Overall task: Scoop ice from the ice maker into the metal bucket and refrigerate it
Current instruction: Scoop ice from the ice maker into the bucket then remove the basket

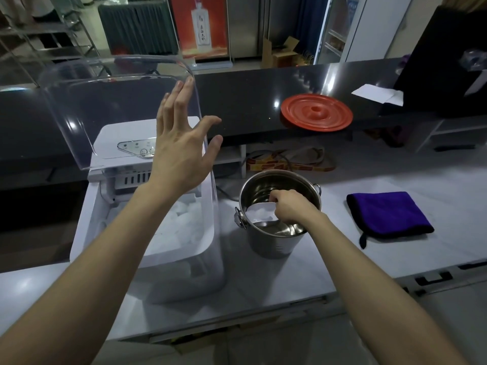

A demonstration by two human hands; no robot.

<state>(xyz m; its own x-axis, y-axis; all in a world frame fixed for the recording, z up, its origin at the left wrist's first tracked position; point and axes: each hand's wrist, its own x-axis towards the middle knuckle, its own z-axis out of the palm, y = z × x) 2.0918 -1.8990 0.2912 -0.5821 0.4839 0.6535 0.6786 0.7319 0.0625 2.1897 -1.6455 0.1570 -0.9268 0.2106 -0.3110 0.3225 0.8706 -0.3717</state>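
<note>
a metal bucket [271, 243] of polished steel, mirror-bright inside. beside it, an ice maker [184, 272] in smooth white plastic with a soft sheen. its raised lid [113, 109] is clear, glossy plastic. the ice [181, 222] within looks frosty and cloudy white. a scoop [253, 209] of translucent plastic. a purple cloth [387, 214], plush and matt, edged in black. the worktop [395, 259] is smooth, pale and faintly shiny. the upper counter [250, 96] is glossy black, bearing a ridged red plastic disc [316, 111] and matt white paper [379, 94].
</note>
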